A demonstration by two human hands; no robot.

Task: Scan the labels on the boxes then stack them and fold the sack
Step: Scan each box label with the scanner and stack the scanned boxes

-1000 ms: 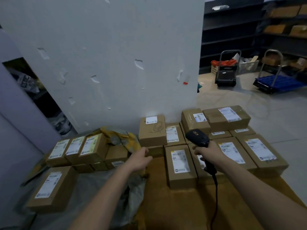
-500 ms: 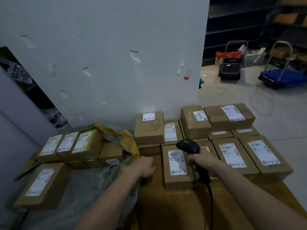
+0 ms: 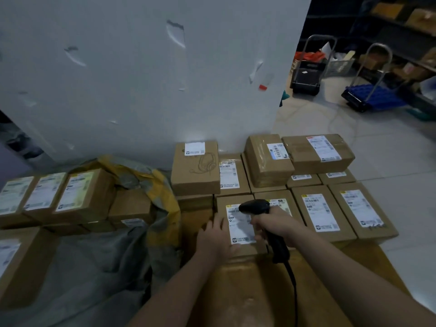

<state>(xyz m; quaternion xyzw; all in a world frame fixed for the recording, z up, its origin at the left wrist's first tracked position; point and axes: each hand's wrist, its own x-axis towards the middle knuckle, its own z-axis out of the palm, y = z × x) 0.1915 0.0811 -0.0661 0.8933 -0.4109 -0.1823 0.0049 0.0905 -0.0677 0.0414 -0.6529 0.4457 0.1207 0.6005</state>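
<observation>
head view, right hand [image 3: 276,226] clenched round black scanner [image 3: 256,207] over labelled box [image 3: 226,200], left hand [image 3: 215,237] flat-fingered on its nine o'clock edge

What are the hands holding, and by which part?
The right hand grips the scanner by its handle; the left hand rests on the front box, holding nothing.

Wall [image 3: 141,79] at rear. Left: sack [image 3: 99,267] spread low, row of boxes [image 3: 77,194] on it. Right: stacked boxes [image 3: 323,208], two layers, before the wall's corner. Nearest box [image 3: 243,232]: left hand [image 3: 215,237] rests on its left edge; scanner [image 3: 256,206] above its label, gripped by right hand [image 3: 278,226]. Large carton [image 3: 259,291] in front. Hand trolleys [image 3: 306,76] far behind, right
</observation>
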